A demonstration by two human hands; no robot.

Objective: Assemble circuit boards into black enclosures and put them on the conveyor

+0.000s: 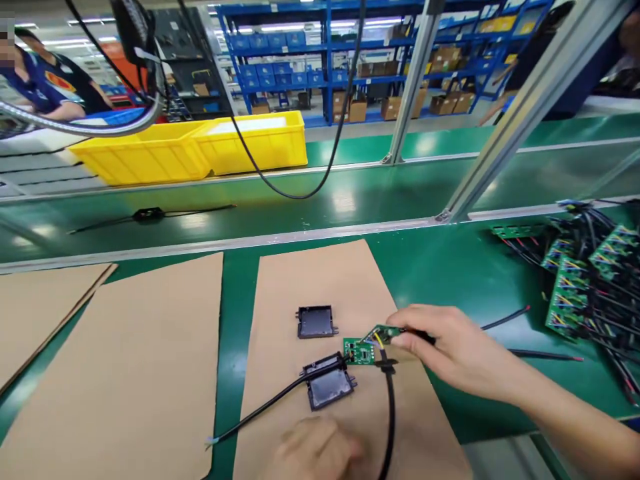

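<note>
My right hand (450, 350) pinches the small green circuit board (389, 331) above the cardboard sheet (310, 277), and I fear that a hard pull may tear its thin coloured wires (379, 340), while my left hand (316, 450) is too blurred to tell its grip.

No readable text, brand or number anywhere. Blue shelving (327, 63): small pale labels (285, 49) on the beams, too tiny and far off to read. Co-worker's dark shirt (80, 80), upper left: orange-red print (59, 81), wording or emblem, can't tell which. Green circuit board (359, 351) on the cardboard (310, 273): pale specks between the parts, can't tell if printed characters. Boards in the pile (567, 293), right: same, any markings too small to make out.
</note>
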